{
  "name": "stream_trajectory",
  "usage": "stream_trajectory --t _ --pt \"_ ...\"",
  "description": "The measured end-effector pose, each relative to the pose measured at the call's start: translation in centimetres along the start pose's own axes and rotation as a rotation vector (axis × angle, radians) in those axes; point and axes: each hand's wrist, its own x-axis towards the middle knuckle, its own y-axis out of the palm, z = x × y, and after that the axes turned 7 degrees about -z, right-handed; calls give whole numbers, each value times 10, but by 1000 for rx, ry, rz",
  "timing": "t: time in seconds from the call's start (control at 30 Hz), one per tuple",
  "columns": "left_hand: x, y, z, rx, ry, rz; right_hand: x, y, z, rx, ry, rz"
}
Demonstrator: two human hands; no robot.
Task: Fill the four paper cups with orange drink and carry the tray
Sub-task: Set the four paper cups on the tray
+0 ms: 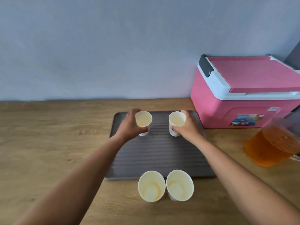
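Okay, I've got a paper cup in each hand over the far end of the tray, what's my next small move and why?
Probably set both down and let go. The left hand and right hand each grip a white paper cup at the grey ribbed tray's far end. All four cups look empty, so the pitcher of orange drink comes next.

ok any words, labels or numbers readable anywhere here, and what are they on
None can be read.
Pink cooler: colourful front sticker and small white label, both too blurred.
Paper cups in the left hand and right hand: faint side markings, illegible.
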Motion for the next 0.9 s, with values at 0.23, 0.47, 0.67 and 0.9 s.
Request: stream_trajectory --t 0.23,0.47,0.67,0.9 --pt "25 22 3 -13 -21 13 27 17 -4 28 -6 73" --pt "24 24 11 -34 -50 7 25 19 -10 30 -60 91" --pt "7 14 16 -69 -62 -11 8 9 -7 105 -53 46" --pt "-41 -9 44 -159 -136 -134 -37 -6 -40 286 27 79"
